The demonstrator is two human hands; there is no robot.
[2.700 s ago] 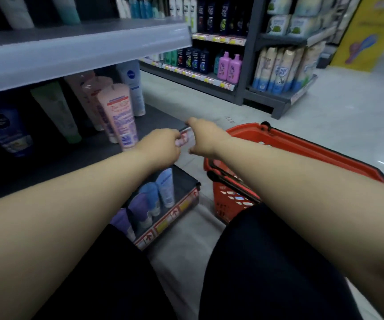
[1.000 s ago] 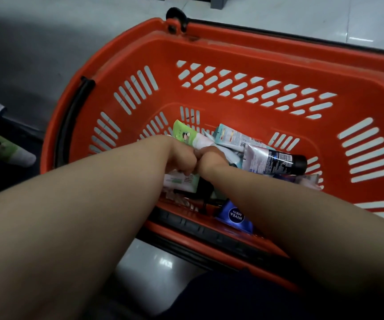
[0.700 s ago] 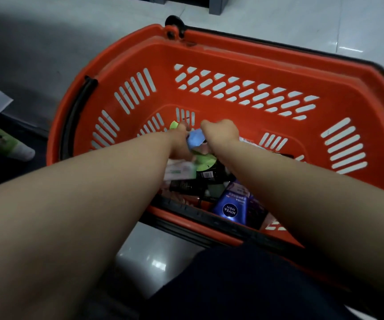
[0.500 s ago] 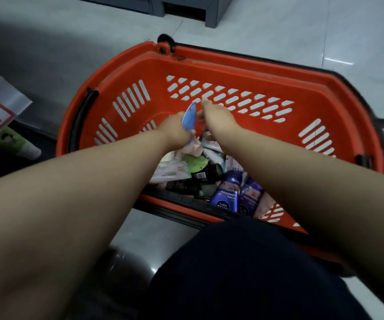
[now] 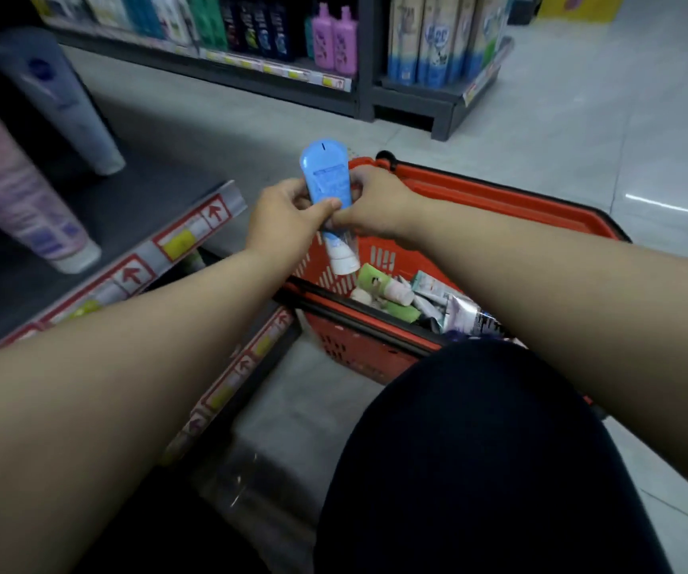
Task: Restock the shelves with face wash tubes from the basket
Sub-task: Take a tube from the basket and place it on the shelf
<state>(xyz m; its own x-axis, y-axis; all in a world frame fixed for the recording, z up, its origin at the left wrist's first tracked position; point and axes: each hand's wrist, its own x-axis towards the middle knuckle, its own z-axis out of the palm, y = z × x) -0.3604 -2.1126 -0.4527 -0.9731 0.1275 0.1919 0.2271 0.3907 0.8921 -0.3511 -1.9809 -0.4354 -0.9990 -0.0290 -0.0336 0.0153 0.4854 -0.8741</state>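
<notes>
Between both hands, above the basket [image 5: 499,196]: blue tube [image 5: 328,184], cap down, flat end up. Left hand [image 5: 288,217] pinches its lower body, thumb across the front. Right hand [image 5: 375,205] curls round from the other side. Two-hand hold is probably to orient it for shelving. Shelf [image 5: 193,238] sits left of the grip; more tubes [image 5: 388,290] lie below-right in the basket.

A red basket [image 5: 499,200] was set on the pale tiled floor [image 5: 582,118] at centre right. On the dark shelf [image 5: 147,180] at left, a pink tube [image 5: 15,192] and a white tube [image 5: 56,97] were stood cap down.
</notes>
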